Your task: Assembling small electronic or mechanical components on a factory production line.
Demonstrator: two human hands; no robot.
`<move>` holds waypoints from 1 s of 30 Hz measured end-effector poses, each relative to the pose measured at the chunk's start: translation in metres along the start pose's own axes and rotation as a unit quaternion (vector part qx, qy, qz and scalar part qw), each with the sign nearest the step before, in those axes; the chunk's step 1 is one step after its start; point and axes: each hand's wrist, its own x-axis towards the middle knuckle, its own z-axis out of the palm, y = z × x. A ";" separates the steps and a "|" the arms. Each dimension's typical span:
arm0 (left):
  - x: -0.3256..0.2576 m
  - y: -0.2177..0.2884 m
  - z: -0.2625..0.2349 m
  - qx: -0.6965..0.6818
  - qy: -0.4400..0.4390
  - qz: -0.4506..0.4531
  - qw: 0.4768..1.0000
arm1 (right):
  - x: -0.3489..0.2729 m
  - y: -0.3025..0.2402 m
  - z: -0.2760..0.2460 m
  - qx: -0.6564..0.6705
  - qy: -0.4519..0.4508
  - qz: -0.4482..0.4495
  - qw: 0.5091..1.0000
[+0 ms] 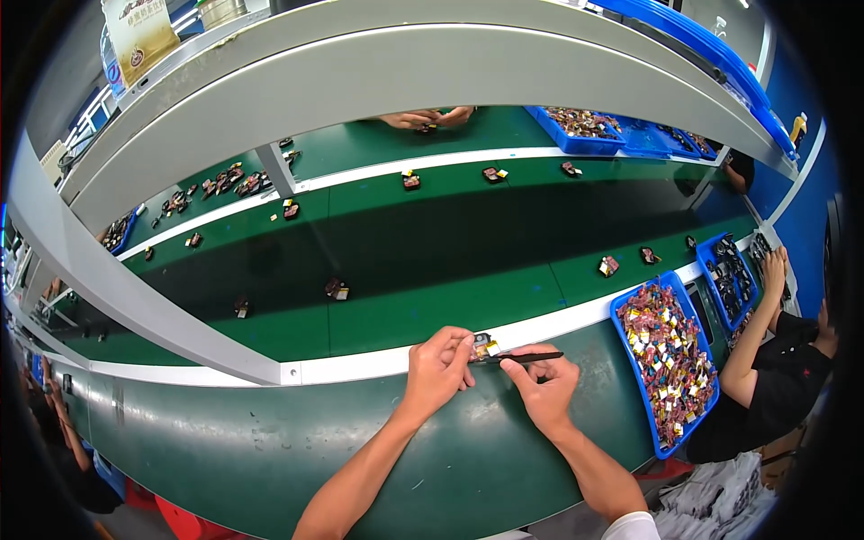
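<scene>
Above the near green worktop, close to the white rail, both of my hands meet at a small component (485, 346) with dark, yellow and white parts. My left hand (436, 369) pinches it between thumb and fingertips. Closed around a slim black tool, like tweezers, (538, 356) is my right hand (547, 389); the tool's tip points left at the component. The exact contact between the two is too small to make out. To the right of my hands stands a blue tray (646, 396) heaped with small reddish components (666, 351) bearing yellow and white labels.
Beyond the white rail (378, 363) runs a green conveyor belt (432, 319) with scattered similar components. A grey beam (387, 67) and slanted post (171, 315) stand overhead and left. At right, a co-worker (765, 351) reaches near a blue tray of black parts (727, 279). Another person's hands (432, 118) work opposite.
</scene>
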 end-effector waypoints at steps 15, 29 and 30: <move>0.001 -0.005 0.001 0.010 -0.014 0.015 1.000 | 0.000 -0.002 0.003 0.030 0.003 0.046 0.999; 0.000 -0.003 0.004 -0.004 -0.035 0.025 0.999 | 0.008 -0.015 -0.004 0.137 -0.004 0.225 0.965; 0.000 -0.003 0.005 -0.005 -0.037 0.026 0.999 | 0.009 -0.017 -0.005 0.135 -0.005 0.225 0.965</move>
